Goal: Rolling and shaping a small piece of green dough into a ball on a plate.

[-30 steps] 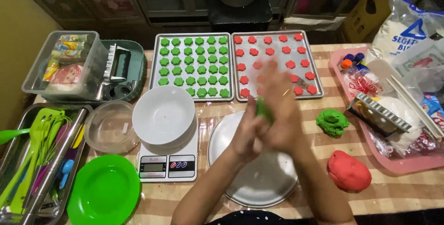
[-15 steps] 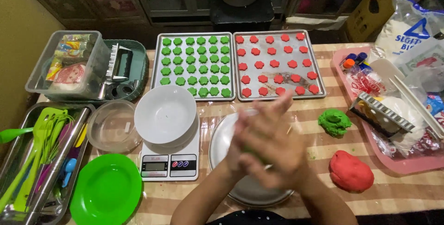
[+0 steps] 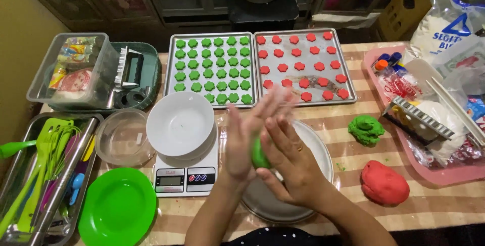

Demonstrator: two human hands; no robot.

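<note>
A small piece of green dough (image 3: 259,154) is pressed between my two palms above a white plate (image 3: 323,150). My left hand (image 3: 247,135) stands upright against it with fingers pointing up. My right hand (image 3: 290,162) covers the dough from the right. Behind them lie a baking tray of green flower-shaped cookies (image 3: 212,69) and a second tray of red cookies (image 3: 303,66). A lump of green dough (image 3: 366,130) and a lump of red dough (image 3: 385,183) rest on the striped cloth to the right.
A white bowl (image 3: 180,123) sits on a kitchen scale (image 3: 184,178). A green plate (image 3: 117,213), a clear lid (image 3: 121,137) and a metal tray of utensils (image 3: 35,175) lie left. A pink tray with bags and bottles (image 3: 429,114) is at the right.
My hands have moved toward me and lower over the white plate, rubbing the green dough between the palms. Their fingers have shifted against each other.
</note>
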